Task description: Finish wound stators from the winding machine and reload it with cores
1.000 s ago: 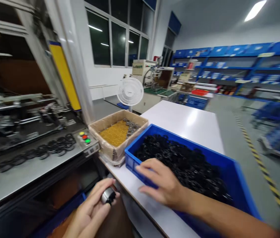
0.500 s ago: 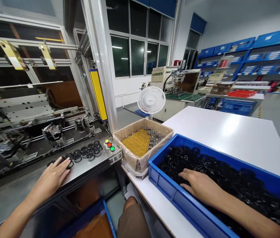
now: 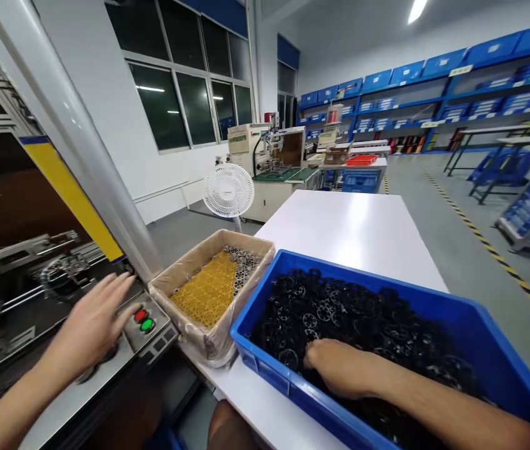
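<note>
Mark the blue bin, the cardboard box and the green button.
blue bin [image 3: 265, 369], head view, near front wall.
cardboard box [image 3: 194, 334], head view, front wall.
green button [image 3: 147, 325], head view, button cap.

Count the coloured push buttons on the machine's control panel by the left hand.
2: a red button and a green button just right of the left hand. That hand may hide others.

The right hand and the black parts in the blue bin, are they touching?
Touching. The head view shows the right hand resting in the black ring parts inside the blue bin, fingers pressed among them.
</note>
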`<action>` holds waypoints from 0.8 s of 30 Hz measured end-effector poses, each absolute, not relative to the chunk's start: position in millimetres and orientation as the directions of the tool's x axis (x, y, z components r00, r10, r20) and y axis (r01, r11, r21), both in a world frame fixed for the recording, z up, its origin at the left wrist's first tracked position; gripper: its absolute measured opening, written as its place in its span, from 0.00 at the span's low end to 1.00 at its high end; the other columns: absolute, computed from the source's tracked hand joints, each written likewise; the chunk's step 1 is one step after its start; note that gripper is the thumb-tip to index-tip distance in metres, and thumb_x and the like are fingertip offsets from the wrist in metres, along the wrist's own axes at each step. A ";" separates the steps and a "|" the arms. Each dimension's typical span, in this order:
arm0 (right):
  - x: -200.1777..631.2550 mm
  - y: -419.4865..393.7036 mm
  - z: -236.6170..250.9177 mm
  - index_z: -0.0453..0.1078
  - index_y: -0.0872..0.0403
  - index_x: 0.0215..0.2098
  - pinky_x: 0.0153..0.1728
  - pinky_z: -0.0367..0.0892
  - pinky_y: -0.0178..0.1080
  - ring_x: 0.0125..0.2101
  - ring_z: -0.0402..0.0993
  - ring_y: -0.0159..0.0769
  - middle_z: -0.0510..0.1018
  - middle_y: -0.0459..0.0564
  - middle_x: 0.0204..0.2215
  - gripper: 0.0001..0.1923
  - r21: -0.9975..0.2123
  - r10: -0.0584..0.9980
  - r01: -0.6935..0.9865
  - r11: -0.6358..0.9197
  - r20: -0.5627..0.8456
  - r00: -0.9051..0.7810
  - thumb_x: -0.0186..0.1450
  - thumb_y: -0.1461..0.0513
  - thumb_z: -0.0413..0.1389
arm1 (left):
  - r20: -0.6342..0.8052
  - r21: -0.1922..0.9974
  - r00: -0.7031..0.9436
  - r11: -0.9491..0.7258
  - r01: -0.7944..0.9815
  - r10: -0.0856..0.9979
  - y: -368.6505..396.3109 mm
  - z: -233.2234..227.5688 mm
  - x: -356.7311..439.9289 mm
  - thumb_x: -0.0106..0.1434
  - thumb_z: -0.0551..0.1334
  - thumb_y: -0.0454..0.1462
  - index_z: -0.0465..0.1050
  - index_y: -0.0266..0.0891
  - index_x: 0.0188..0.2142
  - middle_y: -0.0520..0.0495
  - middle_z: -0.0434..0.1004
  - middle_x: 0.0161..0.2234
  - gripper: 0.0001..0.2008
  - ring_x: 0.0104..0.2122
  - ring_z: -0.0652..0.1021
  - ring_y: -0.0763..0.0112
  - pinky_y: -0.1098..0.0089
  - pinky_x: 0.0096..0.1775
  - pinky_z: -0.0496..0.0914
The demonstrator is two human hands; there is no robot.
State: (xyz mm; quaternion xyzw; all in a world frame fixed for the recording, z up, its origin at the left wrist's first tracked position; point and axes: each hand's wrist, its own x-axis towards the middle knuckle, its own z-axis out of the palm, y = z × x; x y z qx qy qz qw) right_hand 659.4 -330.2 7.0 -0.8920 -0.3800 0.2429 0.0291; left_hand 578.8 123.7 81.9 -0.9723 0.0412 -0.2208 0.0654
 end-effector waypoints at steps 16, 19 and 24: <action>662.0 -332.0 10.5 0.79 0.56 0.28 0.21 0.62 0.36 0.24 0.77 0.38 0.82 0.51 0.24 0.08 -0.096 0.820 0.833 -0.544 -0.267 0.505 0.62 0.66 0.58 | -0.074 0.013 0.984 -0.987 -0.159 -0.160 7.4 11.7 919.7 0.66 0.62 0.41 0.70 0.38 0.53 0.42 0.73 0.53 0.18 0.49 0.76 0.58 0.51 0.48 0.73; 663.0 -333.4 -2.2 0.78 0.54 0.24 0.17 0.55 0.36 0.20 0.74 0.35 0.81 0.48 0.22 0.08 -0.083 0.823 0.833 -0.547 -0.237 0.517 0.61 0.65 0.59 | -0.096 0.051 0.990 -0.994 -0.101 -0.106 6.3 5.0 926.6 0.66 0.62 0.41 0.69 0.38 0.53 0.42 0.73 0.53 0.18 0.49 0.76 0.58 0.52 0.48 0.73; 660.8 -333.1 -0.4 0.77 0.55 0.26 0.18 0.58 0.35 0.21 0.73 0.34 0.79 0.50 0.26 0.06 -0.112 0.830 0.826 -0.552 -0.161 0.533 0.60 0.64 0.59 | -0.154 0.147 0.988 -0.989 0.000 -0.023 0.5 16.3 906.4 0.65 0.63 0.40 0.71 0.38 0.50 0.43 0.75 0.50 0.16 0.46 0.77 0.60 0.54 0.46 0.74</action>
